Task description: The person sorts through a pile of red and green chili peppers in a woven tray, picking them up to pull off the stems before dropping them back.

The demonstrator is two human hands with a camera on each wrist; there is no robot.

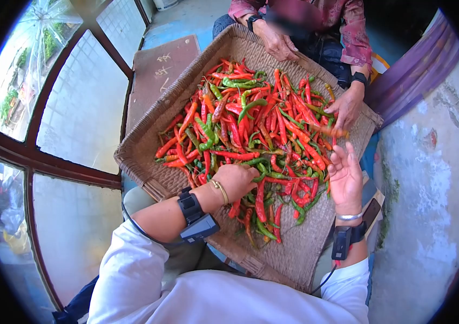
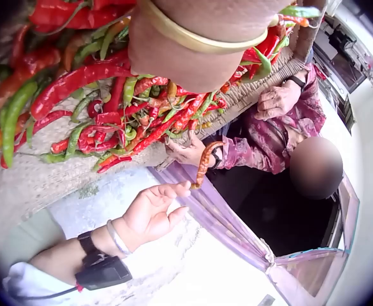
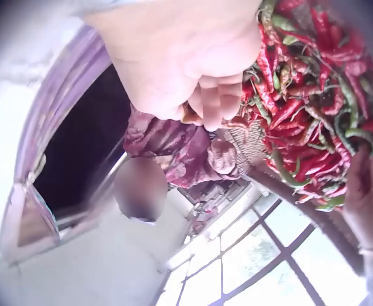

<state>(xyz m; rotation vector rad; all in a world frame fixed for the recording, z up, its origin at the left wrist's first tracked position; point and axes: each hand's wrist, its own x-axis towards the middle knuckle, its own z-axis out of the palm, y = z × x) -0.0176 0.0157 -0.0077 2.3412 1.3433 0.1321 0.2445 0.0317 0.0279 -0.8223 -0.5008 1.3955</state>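
My left hand (image 1: 235, 182) rests on the near side of a heap of red and green chili peppers (image 1: 272, 121). Its fingers bend down among the chilies (image 3: 349, 95), and I cannot tell whether they grip one. My right hand (image 1: 345, 175) is raised at the basket's right side, palm turned up and fingers loosely parted. Just off its fingertips is an orange-red chili pepper (image 2: 203, 164), blurred in the head view. The chilies lie in a wide, shallow woven basket (image 1: 305, 254).
Across the basket sits a person in a patterned red shirt (image 1: 356, 27); one hand (image 1: 278, 40) lies on the far rim, the other (image 1: 348, 105) is at the heap's right edge. Framed windows (image 1: 78, 97) line the left, a peeling wall (image 1: 429, 205) and purple curtain (image 1: 410, 75) the right.
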